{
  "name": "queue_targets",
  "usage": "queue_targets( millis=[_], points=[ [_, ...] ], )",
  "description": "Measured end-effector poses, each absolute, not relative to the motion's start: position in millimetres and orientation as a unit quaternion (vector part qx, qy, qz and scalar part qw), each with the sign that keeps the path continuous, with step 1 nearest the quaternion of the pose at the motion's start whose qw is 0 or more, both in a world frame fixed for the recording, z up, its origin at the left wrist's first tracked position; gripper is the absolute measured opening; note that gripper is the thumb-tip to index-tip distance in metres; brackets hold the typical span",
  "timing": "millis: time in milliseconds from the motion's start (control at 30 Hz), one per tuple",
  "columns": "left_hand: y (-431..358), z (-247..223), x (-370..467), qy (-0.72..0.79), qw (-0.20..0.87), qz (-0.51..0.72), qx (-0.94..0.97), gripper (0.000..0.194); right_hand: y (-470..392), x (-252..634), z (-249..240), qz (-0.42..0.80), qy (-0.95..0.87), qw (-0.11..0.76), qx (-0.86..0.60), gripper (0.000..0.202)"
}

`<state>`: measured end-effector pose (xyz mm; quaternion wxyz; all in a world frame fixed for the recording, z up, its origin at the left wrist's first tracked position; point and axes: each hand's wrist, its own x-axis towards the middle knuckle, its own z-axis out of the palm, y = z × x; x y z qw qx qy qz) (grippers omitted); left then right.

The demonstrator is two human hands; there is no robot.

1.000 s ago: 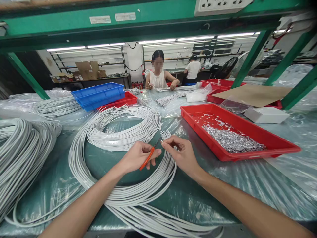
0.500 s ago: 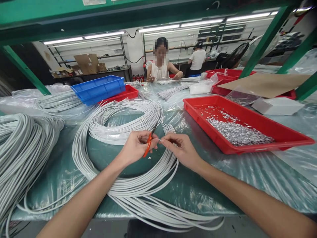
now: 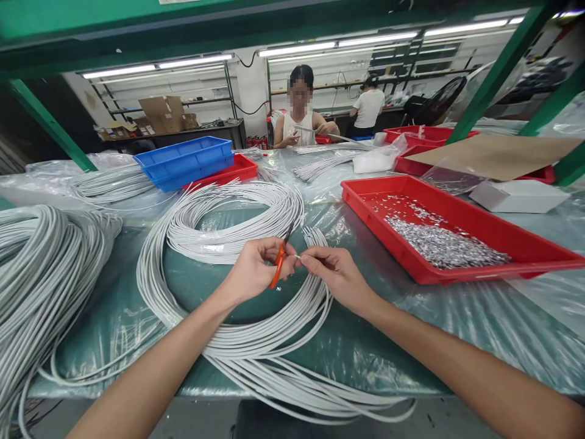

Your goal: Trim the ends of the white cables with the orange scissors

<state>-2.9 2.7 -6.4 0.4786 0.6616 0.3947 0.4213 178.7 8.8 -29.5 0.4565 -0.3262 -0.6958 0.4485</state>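
Note:
My left hand point(image 3: 260, 265) is closed around orange-handled scissors point(image 3: 278, 268), whose dark blades point up and away. Its thumb and fingertips also meet a thin pale piece, perhaps a cable end, between the two hands. My right hand point(image 3: 336, 274) pinches the other side of that piece; the fingertips hide most of it. Below and behind both hands lies a coil of white cables point(image 3: 269, 329), their cut ends fanned just beyond my right hand. A second coil of white cables point(image 3: 228, 241) rests behind it on the table.
A red tray point(image 3: 457, 268) of small silvery metal parts point(image 3: 443, 241) stands to the right. A large cable bundle point(image 3: 50, 286) covers the left side. Blue bins point(image 3: 183, 161) sit farther back. Across the table a co-worker point(image 3: 299, 125) handles something long and thin. A green frame crosses overhead.
My hands keep nearly the same pinch, fingertips close together. The whole view has shifted slightly. Across the table the co-worker's hands have moved and now hold up a long, thin pale item.

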Motion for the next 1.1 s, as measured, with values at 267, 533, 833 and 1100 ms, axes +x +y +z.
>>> queue_targets(
  millis=[267,533,833,1100],
  points=[
    [1.2,-3.6,-1.3,0.386,0.479,0.430,0.660,0.017,5.5,175.8,-26.4,0.529,-0.643,0.444,-0.331,0.034],
    [-1.2,-1.6,0.3,0.387,0.492,0.424,0.655,0.016,3.3,175.2,-25.8,0.574,-0.629,0.425,-0.306,0.035],
    [0.2,-3.8,-0.9,0.403,0.480,0.420,0.656,0.020,2.9,175.0,-24.8,0.523,-0.642,0.458,-0.322,0.034],
    [1.5,-3.9,-5.1,0.402,0.444,0.399,0.694,0.013,3.1,178.4,-22.7,0.437,-0.698,0.461,-0.329,0.024]
  ],
)
